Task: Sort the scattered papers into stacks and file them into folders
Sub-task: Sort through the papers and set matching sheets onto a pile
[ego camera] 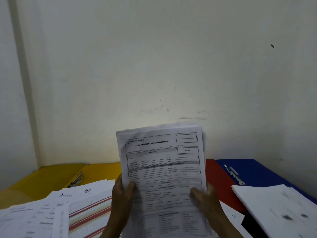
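Lying furthest left of the grip, a yellow folder is spread open flat against the wall, a metal clip showing at its spine. Nearer the person on that side, a loose spread of scattered papers overlaps in a fan, one sheet carrying red and pale stripes, another a small round emblem. Just right of these, the left hand grips the left edge of a sheaf of forms, thumb curled over the printed face and fingers hidden behind it. That sheaf is held upright in the middle of the view, lifted clear of the desk and tilted slightly, its top sheet a printed form headed "ASUHAN KEPERAWATAN PERIOPERATIF"; several sheet edges show staggered along its top and right side. On the sheaf's right edge the right hand holds on in the same way, thumb pressed across the front of the page, fingers wrapped behind; this hand is blurred. Behind and to the right of the grip lies a red folder, flat on the desk, with a blue folder just beside it bearing a metal fastener. Furthest right, a neat stack of white sheets rests partly over the blue folder, print on it too blurred to read
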